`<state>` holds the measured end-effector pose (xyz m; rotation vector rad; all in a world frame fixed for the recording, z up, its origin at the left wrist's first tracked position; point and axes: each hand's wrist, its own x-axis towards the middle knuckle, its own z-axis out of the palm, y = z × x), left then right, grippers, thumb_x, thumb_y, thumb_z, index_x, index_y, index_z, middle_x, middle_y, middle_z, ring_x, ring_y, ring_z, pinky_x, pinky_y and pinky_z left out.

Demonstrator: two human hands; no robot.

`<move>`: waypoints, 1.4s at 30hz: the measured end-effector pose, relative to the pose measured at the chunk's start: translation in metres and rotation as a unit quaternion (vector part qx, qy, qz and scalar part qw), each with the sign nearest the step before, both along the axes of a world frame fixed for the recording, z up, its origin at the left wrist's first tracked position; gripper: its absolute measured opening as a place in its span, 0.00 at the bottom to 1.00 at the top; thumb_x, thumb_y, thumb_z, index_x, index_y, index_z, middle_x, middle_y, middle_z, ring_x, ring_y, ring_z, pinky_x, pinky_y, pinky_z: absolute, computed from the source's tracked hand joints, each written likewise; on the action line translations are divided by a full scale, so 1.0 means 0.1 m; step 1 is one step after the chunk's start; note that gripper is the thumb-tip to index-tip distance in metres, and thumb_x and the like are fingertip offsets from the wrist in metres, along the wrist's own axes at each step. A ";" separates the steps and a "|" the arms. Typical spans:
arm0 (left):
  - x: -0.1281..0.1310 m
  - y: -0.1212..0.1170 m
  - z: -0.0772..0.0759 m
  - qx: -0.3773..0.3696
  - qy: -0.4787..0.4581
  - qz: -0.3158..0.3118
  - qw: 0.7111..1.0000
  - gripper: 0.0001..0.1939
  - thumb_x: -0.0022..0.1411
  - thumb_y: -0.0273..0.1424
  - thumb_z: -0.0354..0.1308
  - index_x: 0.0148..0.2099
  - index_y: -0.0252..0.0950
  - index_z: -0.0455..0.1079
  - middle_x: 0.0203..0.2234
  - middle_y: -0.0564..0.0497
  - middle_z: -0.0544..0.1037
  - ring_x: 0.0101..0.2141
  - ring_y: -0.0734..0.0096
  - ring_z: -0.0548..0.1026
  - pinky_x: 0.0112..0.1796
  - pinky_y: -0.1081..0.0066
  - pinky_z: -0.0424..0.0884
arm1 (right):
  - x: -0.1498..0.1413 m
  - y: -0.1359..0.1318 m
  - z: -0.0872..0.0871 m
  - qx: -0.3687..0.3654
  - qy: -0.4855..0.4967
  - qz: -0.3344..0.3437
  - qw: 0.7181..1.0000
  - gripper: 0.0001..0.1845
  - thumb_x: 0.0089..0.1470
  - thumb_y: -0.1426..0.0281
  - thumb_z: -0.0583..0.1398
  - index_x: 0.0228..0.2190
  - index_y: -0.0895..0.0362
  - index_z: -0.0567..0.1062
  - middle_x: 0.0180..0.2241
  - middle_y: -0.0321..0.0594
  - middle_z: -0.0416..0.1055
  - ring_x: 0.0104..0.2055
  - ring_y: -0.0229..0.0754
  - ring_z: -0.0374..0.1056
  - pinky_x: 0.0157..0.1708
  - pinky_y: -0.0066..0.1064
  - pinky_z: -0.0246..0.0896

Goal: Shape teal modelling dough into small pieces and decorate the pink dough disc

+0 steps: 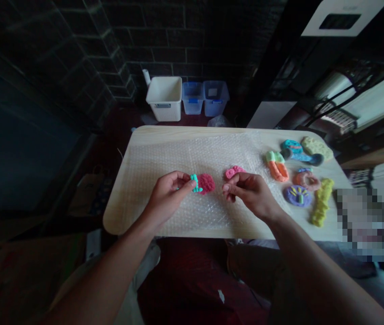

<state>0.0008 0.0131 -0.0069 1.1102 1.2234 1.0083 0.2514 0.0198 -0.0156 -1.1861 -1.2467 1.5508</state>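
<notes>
Wall (168,22): dk grey, brick pattern
Floor (185,284): dk red
Table (119,207): lt wood, rounded crnrs
Light: dim, brighter at R

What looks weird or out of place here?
A small white scrap lies on the dark red floor, on the near side of the pale wood-grain table. It looks odd, like dropped litter. I see nothing spilled.

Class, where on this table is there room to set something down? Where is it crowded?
Room: bubble wrap between the left hand and left edge of the table. Also a small bare wood patch between the purple disc, yellow strip and right forearm. Crowded: the right end, around the pinkish ring and blue bar.
</notes>
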 end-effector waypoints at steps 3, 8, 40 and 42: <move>0.00 0.00 0.00 -0.021 -0.056 -0.002 0.998 0.16 0.59 0.39 0.73 0.40 0.34 0.76 0.34 0.49 0.81 0.33 0.70 0.76 0.33 0.72 0.68 | 0.00 0.01 -0.02 0.014 0.008 -0.017 1.000 0.20 0.39 0.61 0.82 0.24 0.57 0.80 0.19 0.34 0.74 0.20 0.34 0.66 0.21 0.28 0.64; 0.02 -0.01 0.04 -0.054 -0.129 0.002 0.990 0.17 0.56 0.38 0.76 0.39 0.34 0.75 0.35 0.49 0.81 0.35 0.71 0.76 0.35 0.72 0.70 | 0.00 -0.02 -0.04 -0.037 0.041 0.005 0.998 0.19 0.47 0.58 0.79 0.35 0.58 0.85 0.32 0.42 0.84 0.33 0.41 0.80 0.37 0.33 0.78; 0.02 -0.01 -0.01 -0.062 -0.142 -0.026 0.988 0.15 0.57 0.38 0.77 0.43 0.35 0.83 0.35 0.48 0.85 0.33 0.73 0.76 0.34 0.73 0.69 | -0.05 -0.05 -0.06 0.008 0.091 -0.002 0.996 0.13 0.46 0.65 0.80 0.28 0.57 0.85 0.25 0.38 0.81 0.25 0.35 0.75 0.27 0.25 0.73; 0.02 -0.01 -0.01 -0.063 -0.141 -0.027 0.988 0.16 0.57 0.38 0.77 0.43 0.35 0.83 0.35 0.48 0.85 0.32 0.74 0.76 0.34 0.73 0.69 | -0.05 -0.06 -0.07 -0.012 0.097 0.006 0.995 0.11 0.48 0.65 0.79 0.32 0.57 0.87 0.31 0.42 0.85 0.31 0.37 0.80 0.35 0.27 0.79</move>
